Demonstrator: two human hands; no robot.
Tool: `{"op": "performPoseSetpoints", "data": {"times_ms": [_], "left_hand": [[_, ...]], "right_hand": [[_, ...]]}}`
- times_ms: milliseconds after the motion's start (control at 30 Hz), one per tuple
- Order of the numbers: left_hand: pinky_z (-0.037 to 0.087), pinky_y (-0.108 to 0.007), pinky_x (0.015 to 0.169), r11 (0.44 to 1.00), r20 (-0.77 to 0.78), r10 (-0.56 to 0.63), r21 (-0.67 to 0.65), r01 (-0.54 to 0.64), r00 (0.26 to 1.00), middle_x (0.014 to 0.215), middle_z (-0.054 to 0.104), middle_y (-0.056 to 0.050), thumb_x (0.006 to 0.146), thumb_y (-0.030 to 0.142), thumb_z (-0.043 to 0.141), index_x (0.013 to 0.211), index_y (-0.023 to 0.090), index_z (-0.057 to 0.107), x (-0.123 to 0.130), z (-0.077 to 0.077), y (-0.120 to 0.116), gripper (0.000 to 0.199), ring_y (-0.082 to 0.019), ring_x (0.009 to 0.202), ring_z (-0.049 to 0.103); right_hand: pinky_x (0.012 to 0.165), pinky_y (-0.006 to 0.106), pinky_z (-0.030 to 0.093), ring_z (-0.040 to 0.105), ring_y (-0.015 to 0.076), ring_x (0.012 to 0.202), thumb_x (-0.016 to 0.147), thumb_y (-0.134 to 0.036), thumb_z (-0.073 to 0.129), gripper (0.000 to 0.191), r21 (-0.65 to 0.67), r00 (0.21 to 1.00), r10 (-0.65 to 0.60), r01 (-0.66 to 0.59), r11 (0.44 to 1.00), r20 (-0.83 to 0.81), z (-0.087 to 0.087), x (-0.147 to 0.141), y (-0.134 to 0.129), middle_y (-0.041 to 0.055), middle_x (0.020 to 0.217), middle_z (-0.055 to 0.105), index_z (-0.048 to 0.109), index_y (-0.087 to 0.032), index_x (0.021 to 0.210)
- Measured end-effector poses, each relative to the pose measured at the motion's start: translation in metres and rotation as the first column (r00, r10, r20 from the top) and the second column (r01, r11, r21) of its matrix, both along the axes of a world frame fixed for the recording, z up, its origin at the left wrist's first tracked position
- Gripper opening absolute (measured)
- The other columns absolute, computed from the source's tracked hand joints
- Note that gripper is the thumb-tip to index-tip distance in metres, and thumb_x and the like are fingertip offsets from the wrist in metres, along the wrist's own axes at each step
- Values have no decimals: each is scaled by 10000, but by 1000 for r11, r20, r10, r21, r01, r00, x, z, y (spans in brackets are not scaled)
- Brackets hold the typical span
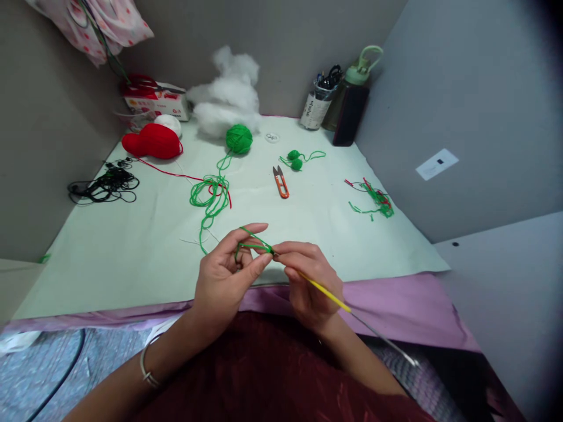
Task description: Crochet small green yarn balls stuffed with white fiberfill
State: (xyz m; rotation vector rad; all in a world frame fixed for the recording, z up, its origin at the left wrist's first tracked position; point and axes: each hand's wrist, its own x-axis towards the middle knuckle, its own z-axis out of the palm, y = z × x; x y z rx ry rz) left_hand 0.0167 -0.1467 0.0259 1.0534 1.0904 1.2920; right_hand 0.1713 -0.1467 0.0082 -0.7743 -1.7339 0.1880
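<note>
My left hand is closed on green yarn, which loops over its raised forefinger and meets the thumb tip. Beside it, my right hand grips a crochet hook with a yellow handle and a metal shaft that points down to the right. The hook's front tip is at the yarn between both hands; the small stitches there are mostly hidden by fingertips. Loose green strands run from my left hand to a green yarn ball. Orange thread snips lie beyond the hands.
Red yarn, white stuffing and a box stand at the back left, black cord before them. Two small green pieces lie mid-table. A pen cup, bottle, phone and yarn scraps are right.
</note>
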Motion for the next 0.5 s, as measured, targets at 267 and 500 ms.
{"op": "performPoseSetpoints", "data": {"times_ms": [267, 500], "left_hand": [[237, -125, 400, 921, 468, -149, -255, 295, 871, 684, 521, 66, 809, 270, 846, 1224, 214, 727, 1, 6, 3, 436, -1, 459, 265], [205, -124, 396, 940, 432, -117, -244, 241, 894, 723, 526, 64, 796, 182, 832, 1196, 199, 742, -5, 10, 10, 410, 23, 441, 227]], "right_hand": [[812, 291, 636, 709, 171, 992, 952, -75, 628, 296, 206, 953, -164, 112, 972, 255, -5, 3, -1, 55, 1038, 701, 703, -223, 1197], [759, 352, 610, 713, 181, 870, 991, -119, 561, 234, -189, 972, 38, -83, 979, -232, 3, 2, 2, 35, 912, 735, 732, -236, 1099]]}}
